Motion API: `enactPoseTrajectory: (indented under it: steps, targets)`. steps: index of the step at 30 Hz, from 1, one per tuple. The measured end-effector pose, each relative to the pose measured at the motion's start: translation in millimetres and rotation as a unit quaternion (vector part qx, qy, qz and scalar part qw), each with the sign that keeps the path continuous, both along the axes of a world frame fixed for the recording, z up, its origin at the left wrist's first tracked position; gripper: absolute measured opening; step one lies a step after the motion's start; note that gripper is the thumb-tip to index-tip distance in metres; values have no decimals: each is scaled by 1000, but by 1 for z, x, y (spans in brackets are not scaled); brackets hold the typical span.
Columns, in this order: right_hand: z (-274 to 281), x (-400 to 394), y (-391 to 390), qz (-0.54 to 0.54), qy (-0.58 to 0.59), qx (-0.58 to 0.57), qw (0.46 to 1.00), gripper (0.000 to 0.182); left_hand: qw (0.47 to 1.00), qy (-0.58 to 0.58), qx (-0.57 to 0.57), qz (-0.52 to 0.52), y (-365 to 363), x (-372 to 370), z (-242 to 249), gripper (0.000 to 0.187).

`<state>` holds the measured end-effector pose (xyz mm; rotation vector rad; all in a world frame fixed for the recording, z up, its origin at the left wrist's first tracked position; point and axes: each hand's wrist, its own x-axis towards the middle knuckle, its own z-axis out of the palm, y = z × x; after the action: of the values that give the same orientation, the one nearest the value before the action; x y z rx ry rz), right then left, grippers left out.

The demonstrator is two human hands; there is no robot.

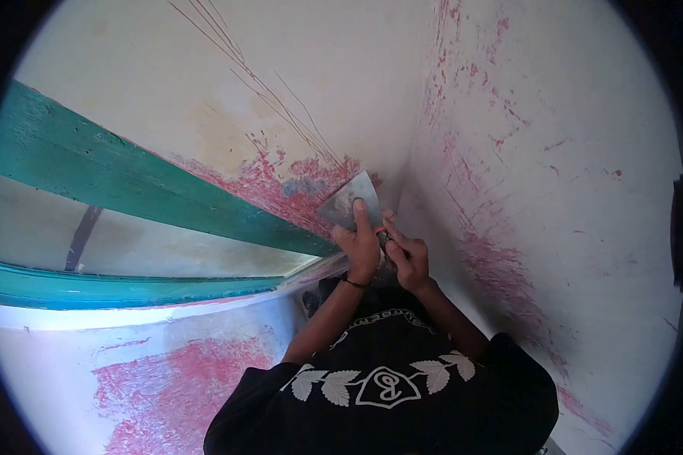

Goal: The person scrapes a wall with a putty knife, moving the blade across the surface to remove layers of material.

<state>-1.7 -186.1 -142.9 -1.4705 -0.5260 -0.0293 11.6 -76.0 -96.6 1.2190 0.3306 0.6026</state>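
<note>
A wide metal scraper (347, 202) has its blade against the wall (387, 91), over a patch of red, scraped paint (281, 186) beside the green frame. My left hand (362, 246) presses on the blade, its index finger stretched along the metal. Closed around the scraper's dark handle is my right hand (408, 258), just to the right of the left one. Much of the handle is hidden by the fingers.
A green wooden frame (152, 182) runs from the upper left toward the hands, with a second teal bar (129, 292) below it. Another wall (554, 189) with red marks stands at the right. Red scraped paint (182, 394) covers the lower-left wall.
</note>
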Motion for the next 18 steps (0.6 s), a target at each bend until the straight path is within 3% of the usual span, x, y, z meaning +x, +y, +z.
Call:
enactPoseTrajectory:
  steps: [2, 5, 11, 18]
  targets:
    - [27, 9, 3, 11, -3, 8, 1000, 44, 998, -5, 52, 17, 8, 9, 7, 40]
    - [41, 16, 10, 18, -6, 19, 1000, 44, 999, -24, 21, -31, 14, 11, 39, 35]
    - [2, -10, 1, 0, 61, -13, 998, 45, 999, 30, -13, 31, -3, -6, 3, 41]
    - [30, 8, 9, 18, 32, 25, 999, 44, 998, -16, -32, -42, 10, 7, 38, 39]
